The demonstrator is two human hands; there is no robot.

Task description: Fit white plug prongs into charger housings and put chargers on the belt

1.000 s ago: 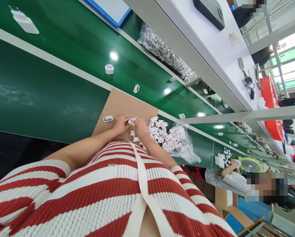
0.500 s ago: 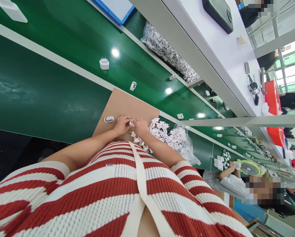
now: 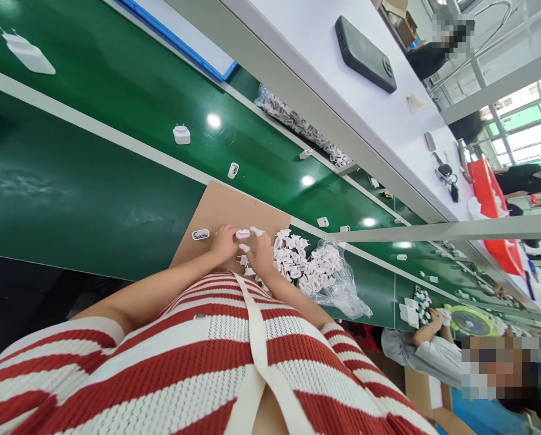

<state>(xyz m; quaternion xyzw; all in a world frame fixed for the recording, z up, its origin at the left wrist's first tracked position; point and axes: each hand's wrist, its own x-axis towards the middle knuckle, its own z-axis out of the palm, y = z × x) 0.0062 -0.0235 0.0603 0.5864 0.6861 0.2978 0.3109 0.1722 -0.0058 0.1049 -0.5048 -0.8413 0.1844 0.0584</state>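
Note:
My left hand (image 3: 225, 243) is closed round the near end of a small white charger housing (image 3: 242, 234) above the brown cardboard sheet (image 3: 225, 202). Just to its right, my right hand (image 3: 260, 252) has thumb and fingers spread apart, with white coverings on the fingertips and nothing held between them. Another white housing (image 3: 200, 234), its open side up, lies on the cardboard left of my left hand. A heap of white plug parts (image 3: 291, 254) sits beside my right hand, spilling toward a clear plastic bag (image 3: 347, 296).
Behind the cardboard runs a green conveyor (image 3: 130, 115) carrying spaced white chargers (image 3: 182, 134). A raised white shelf (image 3: 297, 36) holds a phone (image 3: 365, 54) and keys (image 3: 446, 174). A person in a grey shirt (image 3: 442, 356) works farther along at the right.
My right hand has opened and come off the housing, which stays in my left hand. The camera view has shifted slightly, and the conveyor chargers appear a little farther left.

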